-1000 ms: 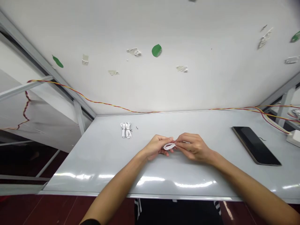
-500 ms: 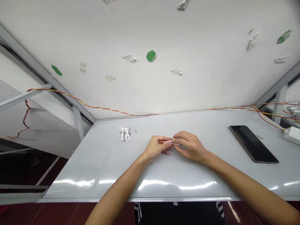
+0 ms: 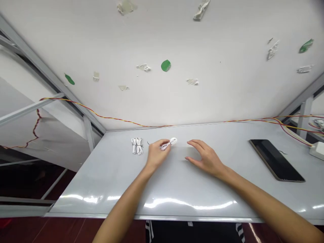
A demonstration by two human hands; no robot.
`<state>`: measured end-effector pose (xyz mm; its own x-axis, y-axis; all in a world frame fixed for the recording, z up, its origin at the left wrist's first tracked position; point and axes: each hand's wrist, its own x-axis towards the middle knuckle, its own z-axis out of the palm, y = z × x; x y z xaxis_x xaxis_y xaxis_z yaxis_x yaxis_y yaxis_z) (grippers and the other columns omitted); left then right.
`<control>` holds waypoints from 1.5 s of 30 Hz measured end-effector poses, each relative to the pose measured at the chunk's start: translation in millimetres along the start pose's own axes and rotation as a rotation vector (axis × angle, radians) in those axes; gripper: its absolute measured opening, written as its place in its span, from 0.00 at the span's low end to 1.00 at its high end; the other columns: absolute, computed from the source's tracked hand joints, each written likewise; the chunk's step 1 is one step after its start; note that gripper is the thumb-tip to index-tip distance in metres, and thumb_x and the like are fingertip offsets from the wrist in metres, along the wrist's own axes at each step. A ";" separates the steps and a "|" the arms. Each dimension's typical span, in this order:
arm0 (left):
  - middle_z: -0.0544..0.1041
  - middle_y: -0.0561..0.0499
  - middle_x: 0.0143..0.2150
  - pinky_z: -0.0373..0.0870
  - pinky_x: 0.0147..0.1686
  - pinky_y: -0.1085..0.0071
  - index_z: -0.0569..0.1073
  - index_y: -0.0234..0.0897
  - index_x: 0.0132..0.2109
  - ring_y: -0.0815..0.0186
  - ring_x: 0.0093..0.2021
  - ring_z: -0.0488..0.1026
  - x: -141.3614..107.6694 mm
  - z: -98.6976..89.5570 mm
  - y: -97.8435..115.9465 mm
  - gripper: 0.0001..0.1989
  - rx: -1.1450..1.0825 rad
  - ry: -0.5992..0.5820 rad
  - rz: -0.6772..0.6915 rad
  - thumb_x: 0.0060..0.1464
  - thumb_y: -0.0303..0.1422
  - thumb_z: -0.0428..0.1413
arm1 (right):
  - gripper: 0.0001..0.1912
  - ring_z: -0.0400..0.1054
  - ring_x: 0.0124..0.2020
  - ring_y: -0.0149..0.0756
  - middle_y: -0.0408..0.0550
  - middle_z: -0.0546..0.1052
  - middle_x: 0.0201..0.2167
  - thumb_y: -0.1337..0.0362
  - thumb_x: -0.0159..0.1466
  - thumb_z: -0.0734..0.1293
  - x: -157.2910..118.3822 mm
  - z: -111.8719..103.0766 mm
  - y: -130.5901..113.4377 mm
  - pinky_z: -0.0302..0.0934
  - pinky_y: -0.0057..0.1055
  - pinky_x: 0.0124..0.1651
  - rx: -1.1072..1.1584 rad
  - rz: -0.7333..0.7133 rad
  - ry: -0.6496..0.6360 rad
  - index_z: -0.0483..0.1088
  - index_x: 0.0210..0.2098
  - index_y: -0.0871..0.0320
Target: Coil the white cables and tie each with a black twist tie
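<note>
A small coiled white cable (image 3: 173, 141), bound at its middle by a dark tie, is pinched between the thumb and fingers of my left hand (image 3: 157, 153). Part of the coil is hidden by those fingers. My right hand (image 3: 206, 157) hovers to the right of it, thumb and fingers apart with nothing between them. Left of my left hand, two tied white cable bundles (image 3: 139, 147) lie side by side on the grey table (image 3: 113, 179). A short black twist tie (image 3: 148, 143) rests between them and my left hand.
A dark phone-like device (image 3: 277, 160) lies on the right side of the table, with a thin black strand (image 3: 282, 152) beside it. A white power strip (image 3: 318, 149) sits at the right edge. Red and yellow wires (image 3: 121, 119) run along the back wall.
My hands have moved apart. The left one has shifted left with the cable, which now shows as a tied coil; the right one has let go and opened.
</note>
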<state>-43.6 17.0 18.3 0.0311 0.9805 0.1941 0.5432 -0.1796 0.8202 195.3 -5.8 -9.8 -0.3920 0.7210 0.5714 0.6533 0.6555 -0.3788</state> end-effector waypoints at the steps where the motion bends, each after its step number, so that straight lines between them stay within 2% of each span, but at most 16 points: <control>1: 0.82 0.48 0.42 0.73 0.47 0.66 0.79 0.38 0.43 0.60 0.43 0.78 3.6 -10.6 -5.5 0.10 0.113 0.065 0.047 0.55 0.34 0.56 | 0.27 0.70 0.53 0.47 0.55 0.72 0.54 0.58 0.64 0.67 -0.4 0.1 1.3 0.70 0.46 0.52 -0.009 0.009 -0.006 0.60 0.61 0.53; 4: 0.81 0.47 0.44 0.70 0.49 0.65 0.78 0.38 0.45 0.60 0.44 0.77 10.0 -39.9 -26.6 0.12 0.450 0.244 0.137 0.57 0.32 0.53 | 0.27 0.70 0.53 0.47 0.55 0.72 0.54 0.58 0.64 0.67 -1.7 1.3 3.8 0.70 0.47 0.52 -0.031 0.014 -0.013 0.61 0.61 0.52; 7: 0.80 0.43 0.45 0.69 0.46 0.63 0.77 0.35 0.47 0.57 0.44 0.76 10.2 -56.9 -47.2 0.14 0.573 0.289 0.098 0.58 0.31 0.51 | 0.26 0.70 0.52 0.47 0.55 0.72 0.54 0.58 0.65 0.67 -2.3 2.2 3.4 0.70 0.46 0.52 -0.040 0.006 -0.029 0.61 0.61 0.52; 11: 0.80 0.44 0.47 0.66 0.46 0.61 0.76 0.38 0.48 0.56 0.45 0.76 8.3 -59.1 -60.8 0.14 0.787 0.247 -0.046 0.59 0.31 0.50 | 0.25 0.70 0.52 0.47 0.56 0.72 0.54 0.58 0.65 0.66 -2.8 2.3 1.4 0.70 0.46 0.51 -0.055 -0.004 -0.056 0.62 0.60 0.54; 15: 0.80 0.43 0.46 0.61 0.50 0.55 0.76 0.37 0.49 0.52 0.48 0.73 7.7 -56.1 -60.3 0.14 0.896 0.230 -0.043 0.58 0.33 0.51 | 0.24 0.70 0.52 0.47 0.56 0.71 0.54 0.59 0.66 0.65 -3.9 3.2 1.1 0.70 0.46 0.51 -0.066 -0.006 -0.057 0.62 0.60 0.53; 20: 0.78 0.43 0.48 0.62 0.48 0.56 0.75 0.38 0.51 0.51 0.49 0.72 6.5 -58.0 -60.2 0.16 0.892 0.241 -0.055 0.58 0.36 0.52 | 0.23 0.71 0.50 0.47 0.57 0.71 0.54 0.59 0.66 0.66 -4.7 4.1 1.7 0.71 0.45 0.48 -0.064 -0.002 -0.075 0.63 0.59 0.53; 25: 0.78 0.45 0.46 0.61 0.47 0.58 0.74 0.39 0.50 0.53 0.48 0.72 5.7 -56.5 -64.0 0.15 0.873 0.232 -0.015 0.59 0.31 0.50 | 0.22 0.71 0.50 0.46 0.56 0.71 0.55 0.59 0.66 0.65 -4.8 4.6 0.9 0.71 0.44 0.48 -0.071 0.008 -0.082 0.64 0.59 0.53; 29: 0.76 0.43 0.48 0.60 0.47 0.58 0.74 0.39 0.52 0.53 0.48 0.72 5.2 -53.3 -64.2 0.17 0.916 0.242 0.001 0.58 0.28 0.48 | 0.21 0.72 0.49 0.46 0.56 0.71 0.55 0.59 0.66 0.65 -5.1 5.9 1.1 0.71 0.44 0.46 -0.073 0.007 -0.087 0.65 0.58 0.52; 41: 0.75 0.41 0.50 0.62 0.47 0.58 0.72 0.39 0.55 0.53 0.49 0.70 5.6 -56.3 -59.7 0.18 0.893 0.281 -0.072 0.59 0.37 0.53 | 0.20 0.73 0.46 0.45 0.56 0.71 0.55 0.59 0.66 0.65 -5.3 5.7 1.7 0.72 0.43 0.44 -0.071 0.006 -0.078 0.66 0.57 0.53; 45: 0.75 0.41 0.50 0.62 0.51 0.56 0.73 0.38 0.55 0.51 0.51 0.70 1.3 -50.9 -50.1 0.19 0.849 0.325 0.056 0.61 0.40 0.51 | 0.21 0.71 0.50 0.47 0.57 0.71 0.55 0.57 0.67 0.65 -4.2 5.8 0.0 0.70 0.45 0.49 -0.067 -0.001 -0.101 0.66 0.57 0.53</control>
<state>-113.5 23.2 4.8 -0.0922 0.8779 0.4698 0.9872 0.0191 0.1580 193.2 -7.5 -16.4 -0.4536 0.7417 0.4941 0.6933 0.6420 -0.3273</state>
